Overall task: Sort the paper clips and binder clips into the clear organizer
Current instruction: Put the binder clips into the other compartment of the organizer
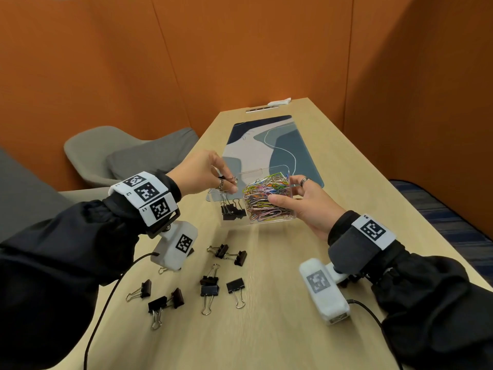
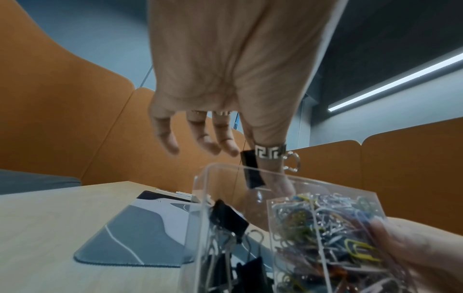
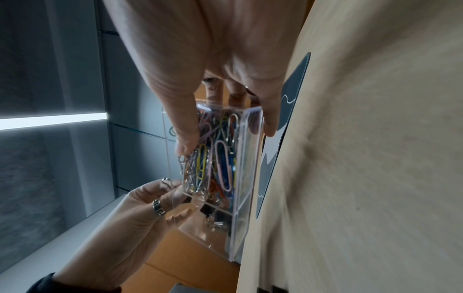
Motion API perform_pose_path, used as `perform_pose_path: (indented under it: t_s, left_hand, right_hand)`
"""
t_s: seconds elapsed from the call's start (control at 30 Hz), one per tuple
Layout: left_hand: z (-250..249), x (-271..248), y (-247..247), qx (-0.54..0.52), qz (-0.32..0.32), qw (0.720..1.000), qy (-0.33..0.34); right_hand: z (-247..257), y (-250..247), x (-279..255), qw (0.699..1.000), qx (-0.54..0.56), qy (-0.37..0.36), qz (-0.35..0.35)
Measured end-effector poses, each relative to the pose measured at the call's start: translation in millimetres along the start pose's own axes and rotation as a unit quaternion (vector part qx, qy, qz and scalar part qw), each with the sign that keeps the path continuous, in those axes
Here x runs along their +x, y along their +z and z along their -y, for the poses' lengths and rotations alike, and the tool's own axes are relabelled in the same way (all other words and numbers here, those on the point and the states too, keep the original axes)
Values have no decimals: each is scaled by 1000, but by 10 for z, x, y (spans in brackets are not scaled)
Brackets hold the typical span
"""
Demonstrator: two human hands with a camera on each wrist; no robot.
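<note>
My right hand [image 1: 287, 191] grips the right end of the clear organizer [image 1: 252, 172], thumb on the near wall and fingers behind it. Coloured paper clips [image 1: 266, 196] fill its right compartment, and black binder clips [image 1: 231, 210] lie in the left one. Above that left compartment my left hand [image 1: 229, 182] pinches a black binder clip [image 1: 223, 177] between thumb and forefinger. In the left wrist view the pinched binder clip [image 2: 251, 172] hangs just over the organizer's rim [image 2: 213, 165]. The right wrist view shows the thumb [image 3: 184, 128] pressed on the paper clip side [image 3: 213, 154].
Several loose black binder clips [image 1: 209, 285] lie scattered on the wooden table [image 1: 293, 329] near its front. A blue patterned desk mat [image 1: 288, 145] lies behind the organizer. Grey chairs [image 1: 106, 153] stand at the left, and orange partitions enclose the table.
</note>
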State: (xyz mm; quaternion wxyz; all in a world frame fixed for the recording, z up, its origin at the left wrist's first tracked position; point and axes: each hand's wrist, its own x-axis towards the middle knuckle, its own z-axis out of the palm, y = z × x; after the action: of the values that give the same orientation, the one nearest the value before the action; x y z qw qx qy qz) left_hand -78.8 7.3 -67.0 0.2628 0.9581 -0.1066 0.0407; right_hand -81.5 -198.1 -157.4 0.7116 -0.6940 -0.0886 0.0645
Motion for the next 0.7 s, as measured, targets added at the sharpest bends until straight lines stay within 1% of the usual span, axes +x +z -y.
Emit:
perform_pose_path:
  t_s: [0.1, 0.2, 0.3, 0.43, 0.53, 0.63, 0.7]
  left_hand:
    - [-5, -8, 38, 16, -13, 1000, 8]
    - [26, 8, 39, -1, -7, 1000, 3]
    - [82, 32, 44, 11, -10, 1000, -12]
    - [115, 31, 25, 108, -49, 993, -25]
    - [56, -29, -4, 161, -42, 986, -26]
    - [42, -98, -68, 142, -36, 989, -24]
    - [65, -144, -128, 110, -49, 993, -13]
  right_hand:
    - [2, 7, -4, 1000, -2, -2, 5]
    - [7, 16, -11, 1000, -6, -4, 6]
    - [10, 10, -8, 1000, 0, -4, 3]
    - [16, 10, -16, 1000, 10, -5, 4]
    - [6, 7, -11, 1000, 16, -4, 4]
    - [1, 9, -9, 1000, 20, -4, 5]
    - [8, 16, -17, 1000, 25, -1, 5]
